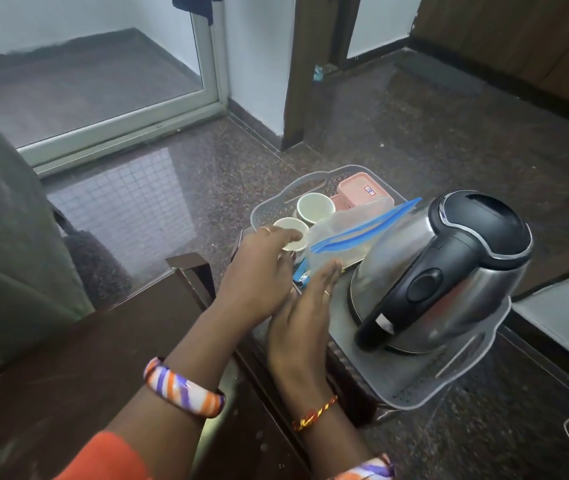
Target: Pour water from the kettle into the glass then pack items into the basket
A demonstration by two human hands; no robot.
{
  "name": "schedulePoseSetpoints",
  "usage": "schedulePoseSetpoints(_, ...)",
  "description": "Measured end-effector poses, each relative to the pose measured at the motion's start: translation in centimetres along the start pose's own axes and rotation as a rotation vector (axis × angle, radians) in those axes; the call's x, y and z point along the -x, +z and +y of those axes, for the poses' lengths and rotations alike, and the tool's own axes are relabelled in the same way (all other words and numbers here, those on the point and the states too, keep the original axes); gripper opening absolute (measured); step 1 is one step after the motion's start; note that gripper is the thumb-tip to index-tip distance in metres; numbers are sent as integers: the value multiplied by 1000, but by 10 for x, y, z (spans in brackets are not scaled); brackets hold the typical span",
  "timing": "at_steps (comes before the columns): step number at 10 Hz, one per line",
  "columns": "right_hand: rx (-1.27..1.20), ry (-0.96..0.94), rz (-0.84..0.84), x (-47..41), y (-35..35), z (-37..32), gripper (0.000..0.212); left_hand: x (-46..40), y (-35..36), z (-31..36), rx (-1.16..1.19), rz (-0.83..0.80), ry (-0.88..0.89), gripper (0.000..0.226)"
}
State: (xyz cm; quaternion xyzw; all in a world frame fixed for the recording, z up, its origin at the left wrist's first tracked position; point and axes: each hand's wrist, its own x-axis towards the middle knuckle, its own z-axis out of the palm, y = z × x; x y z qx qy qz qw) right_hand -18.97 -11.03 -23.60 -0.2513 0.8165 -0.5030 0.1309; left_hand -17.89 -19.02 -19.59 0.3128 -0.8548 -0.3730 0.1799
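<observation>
— What did you have on your arms?

— On my left wrist (186, 386) I wore a broad bangle (183, 389), glossy, striped in orange, white and purple. Further back from my left hand (258, 271) an orange sleeve (109, 459) showed at the frame's edge.

— And the other side?

— Behind my right hand (305, 317) a thin red-and-yellow thread (314, 414) was tied round the wrist. Further back sat a second striped bangle (367, 471), only partly in view. Each hand bore a ring (265, 230).

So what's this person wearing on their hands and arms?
The left hand has a finger ring, with a wide orange, purple and white striped bangle and an orange sleeve. The right hand has a ring and a red-and-yellow thread bracelet.
</observation>
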Motion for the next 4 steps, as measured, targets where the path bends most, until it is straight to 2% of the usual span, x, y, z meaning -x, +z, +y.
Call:
schedulePoseSetpoints(2,59,-116,-1,21,-5,-2,66,27,-13,-7,-9,-6,-16,38)
schedulePoseSetpoints(4,156,-234,-128,66,-12,2,62,78,-30,-17,-20,-4,-79,35)
